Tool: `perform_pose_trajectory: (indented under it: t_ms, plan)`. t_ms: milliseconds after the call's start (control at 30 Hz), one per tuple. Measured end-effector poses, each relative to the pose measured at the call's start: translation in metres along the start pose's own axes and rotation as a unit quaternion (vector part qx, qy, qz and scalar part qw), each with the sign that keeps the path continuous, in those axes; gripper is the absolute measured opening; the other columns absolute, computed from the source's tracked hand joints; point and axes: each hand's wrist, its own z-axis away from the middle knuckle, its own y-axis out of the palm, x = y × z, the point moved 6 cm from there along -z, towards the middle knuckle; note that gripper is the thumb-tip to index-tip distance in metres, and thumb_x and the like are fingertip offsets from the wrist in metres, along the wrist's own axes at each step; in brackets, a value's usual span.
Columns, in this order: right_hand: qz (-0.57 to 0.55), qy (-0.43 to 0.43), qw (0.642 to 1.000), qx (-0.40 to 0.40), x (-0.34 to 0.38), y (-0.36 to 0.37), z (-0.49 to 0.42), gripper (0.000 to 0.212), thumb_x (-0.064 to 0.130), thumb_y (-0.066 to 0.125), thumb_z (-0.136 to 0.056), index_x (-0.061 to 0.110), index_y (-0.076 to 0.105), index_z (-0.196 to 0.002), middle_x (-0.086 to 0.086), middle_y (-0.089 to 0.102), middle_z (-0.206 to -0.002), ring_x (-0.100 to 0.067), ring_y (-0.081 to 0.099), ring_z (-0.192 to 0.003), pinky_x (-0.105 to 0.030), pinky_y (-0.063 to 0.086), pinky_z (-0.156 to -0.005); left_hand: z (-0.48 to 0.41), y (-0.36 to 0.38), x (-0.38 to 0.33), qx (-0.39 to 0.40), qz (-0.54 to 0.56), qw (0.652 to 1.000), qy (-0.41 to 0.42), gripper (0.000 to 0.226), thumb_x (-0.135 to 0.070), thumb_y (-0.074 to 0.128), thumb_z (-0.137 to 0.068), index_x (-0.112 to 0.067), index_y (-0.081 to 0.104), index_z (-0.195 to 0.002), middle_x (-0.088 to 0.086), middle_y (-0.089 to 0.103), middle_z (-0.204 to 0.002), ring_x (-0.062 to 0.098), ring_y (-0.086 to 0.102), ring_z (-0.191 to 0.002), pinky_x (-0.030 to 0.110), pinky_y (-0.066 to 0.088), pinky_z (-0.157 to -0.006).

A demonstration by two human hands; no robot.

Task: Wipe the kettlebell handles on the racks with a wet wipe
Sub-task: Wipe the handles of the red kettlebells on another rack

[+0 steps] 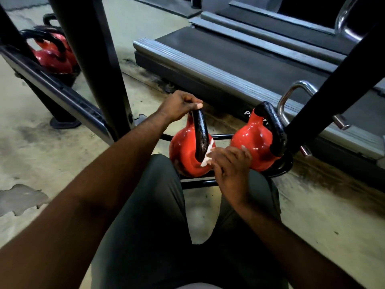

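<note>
Kettlebell handle: your left hand fingers curl round top to steady it; right hand presses pinched wet wipe against base.

Narrow gap between near kettlebell and second kettlebell, taken up by right hand and wet wipe. Top of the near handle covered by left hand. Hemmed left by black upright post, right by slanted bar just beside the second handle, behind by treadmill. Open above the second handle and over the floor at left.
</note>
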Motion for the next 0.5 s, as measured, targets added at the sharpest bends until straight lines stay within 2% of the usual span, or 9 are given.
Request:
perform_pose_trajectory:
  t_ms: [100,133,200,267,367,433,500]
  plan:
    - [-0.158,0.155,0.975,0.024,0.005,0.013,0.014,0.024,0.017,0.064,-0.093,0.025,0.064,-0.116,0.008,0.067,-0.114,-0.013,0.059,-0.113,-0.038,0.038,-0.107,0.002,-0.003,0.003,0.001,0.004,1.000,-0.001,0.009,-0.030,0.074,-0.086,-0.034,0.075,-0.094,-0.012,0.075,-0.101,0.003,0.069,-0.097,0.037,0.054,-0.097]
    - [-0.239,0.205,0.948,0.044,0.005,0.020,0.016,0.027,0.013,0.062,-0.095,0.025,0.062,-0.119,0.008,0.066,-0.116,-0.010,0.060,-0.113,-0.033,0.044,-0.103,0.002,-0.003,0.004,0.001,0.007,1.000,0.001,0.009,-0.030,0.074,-0.086,-0.035,0.075,-0.093,-0.012,0.075,-0.101,0.004,0.069,-0.097,0.038,0.054,-0.097]
    - [-0.375,0.302,0.871,0.100,-0.003,0.035,0.013,0.030,0.011,0.056,-0.098,0.032,0.059,-0.119,0.010,0.065,-0.120,-0.004,0.060,-0.115,-0.026,0.048,-0.099,0.001,0.000,0.003,-0.001,0.010,1.000,0.005,0.010,-0.029,0.074,-0.086,-0.037,0.075,-0.092,-0.011,0.075,-0.101,0.005,0.069,-0.098,0.040,0.054,-0.097]
    - [-0.425,0.363,0.817,0.142,-0.012,0.046,0.001,0.026,0.017,0.052,-0.099,0.032,0.063,-0.118,0.006,0.068,-0.119,-0.009,0.063,-0.115,-0.035,0.050,-0.101,0.000,0.002,0.003,-0.006,0.011,1.000,0.007,0.010,-0.030,0.074,-0.085,-0.038,0.075,-0.090,-0.012,0.075,-0.101,0.006,0.069,-0.099,0.042,0.054,-0.097]
    - [-0.475,0.406,0.766,0.150,-0.016,0.053,-0.031,0.024,0.020,0.049,-0.103,0.014,0.067,-0.117,-0.010,0.072,-0.113,-0.019,0.068,-0.104,-0.041,0.053,-0.094,-0.001,0.002,0.006,-0.011,0.006,1.000,0.000,0.010,-0.033,0.073,-0.084,-0.040,0.075,-0.091,-0.013,0.075,-0.101,0.006,0.068,-0.101,0.043,0.053,-0.097]
    - [-0.470,0.413,0.769,0.132,-0.016,0.054,-0.048,0.023,0.023,0.049,-0.102,0.017,0.071,-0.104,-0.015,0.073,-0.106,-0.024,0.069,-0.096,-0.045,0.054,-0.091,-0.001,0.005,0.005,-0.009,0.001,1.000,0.004,0.010,-0.037,0.073,-0.083,-0.041,0.075,-0.092,-0.014,0.075,-0.101,0.006,0.068,-0.101,0.044,0.054,-0.096]
    - [-0.413,0.393,0.813,0.115,-0.015,0.046,-0.058,0.022,0.034,0.051,-0.095,0.028,0.072,-0.096,-0.010,0.074,-0.102,-0.027,0.069,-0.097,-0.052,0.053,-0.093,0.001,0.006,0.000,-0.011,-0.005,1.000,0.008,0.010,-0.037,0.072,-0.084,-0.040,0.075,-0.093,-0.013,0.074,-0.101,0.005,0.068,-0.100,0.043,0.055,-0.095]
